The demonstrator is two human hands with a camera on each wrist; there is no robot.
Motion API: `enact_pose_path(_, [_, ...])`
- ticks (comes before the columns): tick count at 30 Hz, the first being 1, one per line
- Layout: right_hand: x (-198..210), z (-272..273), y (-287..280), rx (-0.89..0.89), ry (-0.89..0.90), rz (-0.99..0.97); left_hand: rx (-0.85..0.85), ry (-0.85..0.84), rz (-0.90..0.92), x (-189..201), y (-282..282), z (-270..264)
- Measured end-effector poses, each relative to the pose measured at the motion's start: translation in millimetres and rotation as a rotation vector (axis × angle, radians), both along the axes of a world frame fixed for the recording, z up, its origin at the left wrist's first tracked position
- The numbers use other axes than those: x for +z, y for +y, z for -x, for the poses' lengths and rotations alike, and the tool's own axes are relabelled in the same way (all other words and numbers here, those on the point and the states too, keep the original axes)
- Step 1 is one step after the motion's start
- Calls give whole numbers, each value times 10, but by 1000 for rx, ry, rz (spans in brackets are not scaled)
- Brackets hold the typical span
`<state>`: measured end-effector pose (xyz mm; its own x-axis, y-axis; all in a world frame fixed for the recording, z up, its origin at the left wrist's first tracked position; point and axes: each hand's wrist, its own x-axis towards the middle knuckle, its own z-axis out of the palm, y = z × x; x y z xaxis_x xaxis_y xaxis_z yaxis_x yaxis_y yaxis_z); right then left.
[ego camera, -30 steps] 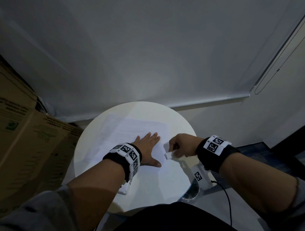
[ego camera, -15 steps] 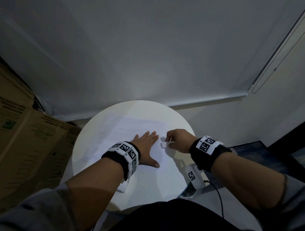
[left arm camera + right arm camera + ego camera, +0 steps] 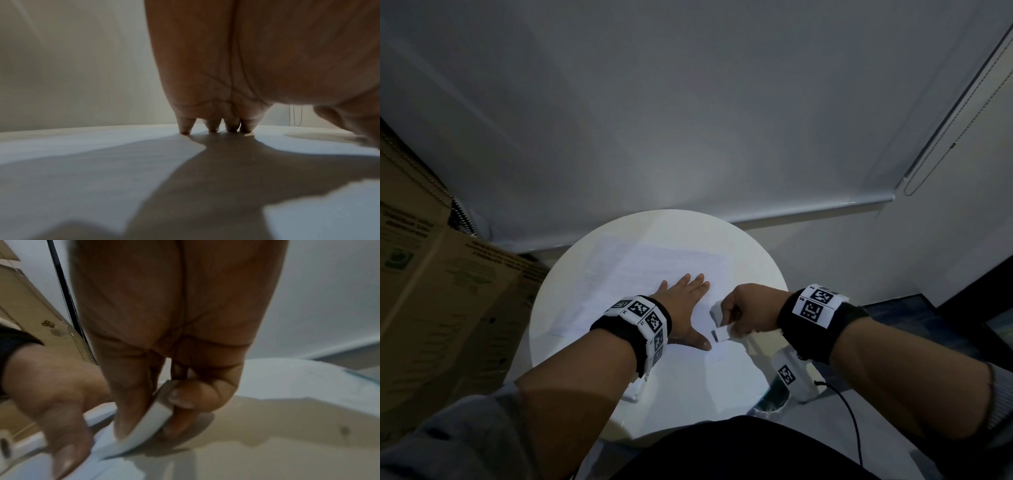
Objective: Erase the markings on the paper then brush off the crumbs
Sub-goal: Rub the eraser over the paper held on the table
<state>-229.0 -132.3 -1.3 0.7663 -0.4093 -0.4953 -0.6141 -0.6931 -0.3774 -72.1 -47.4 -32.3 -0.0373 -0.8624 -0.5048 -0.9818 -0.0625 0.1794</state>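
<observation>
A white sheet of paper point(image 3: 654, 270) lies on the round white table point(image 3: 753, 253). My left hand point(image 3: 685, 301) lies flat on the paper with fingers straight and thumb spread; in the left wrist view its fingertips point(image 3: 213, 128) press the sheet point(image 3: 102, 162). My right hand point(image 3: 743, 313) pinches a white eraser point(image 3: 719, 325) just right of the left thumb, its lower end down on the paper's right edge. In the right wrist view the eraser point(image 3: 152, 418) sits between thumb and fingers, tip on the paper point(image 3: 68, 467). Markings and crumbs are too faint to make out.
Cardboard boxes point(image 3: 441, 308) stand close against the table's left side. A white roller blind point(image 3: 688, 120) hangs behind, with its bead chain point(image 3: 935, 161) at the right. A cable point(image 3: 849, 418) runs down by my right forearm. My dark lap point(image 3: 739, 452) meets the table's near edge.
My right hand with the eraser went forward along the paper's right edge, then came back toward me next to the left thumb. The left hand stayed flat on the paper.
</observation>
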Motion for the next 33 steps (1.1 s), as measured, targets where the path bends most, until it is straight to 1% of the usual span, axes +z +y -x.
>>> enact_pose_path(1, [-2,-11,-13,-5,-12,28,0,-2,-1,3,1,2])
enact_pose_path(3, [8,-29,-84,-85,-76,128,4,-1,-3,8,0,0])
enact_pose_path(5, [20,-27,-126,-137,-98,159,7,-2,-2,3,-2,0])
enact_pose_path(9, [10,11,-74,-32,14,8,-2,-9,-1,-20,-12,-6])
enact_pose_path(10, [0,13,-77,-45,-6,30,-3,-11,-2,-24,-15,-10])
enact_pose_path(13, [-15,7,-145,-204,-136,156,1,-5,-2,-20,-12,-9])
enact_pose_path(14, [-15,10,-143,-215,-154,161,3,-4,-1,-16,-10,-8])
enact_pose_path(18, [-18,32,-21,-79,-50,4,1,-3,-8,1,-10,-2])
enact_pose_path(19, [-26,29,-11,-69,-47,5,1,-3,-14,6,-12,0])
enact_pose_path(20, [-34,21,-24,-84,-69,40,1,-7,-20,17,-14,4])
enact_pose_path(22, [-43,2,-90,-167,-139,120,-4,-20,-35,52,-18,-6])
enact_pose_path(24, [-43,-3,-144,-226,-154,145,-12,-34,-52,73,-5,-36])
enact_pose_path(29, [-39,22,-198,-216,-86,126,-15,-54,-53,-8,55,-108])
enact_pose_path(33, [-40,18,-204,-197,-89,132,-29,-60,-67,-30,29,-51])
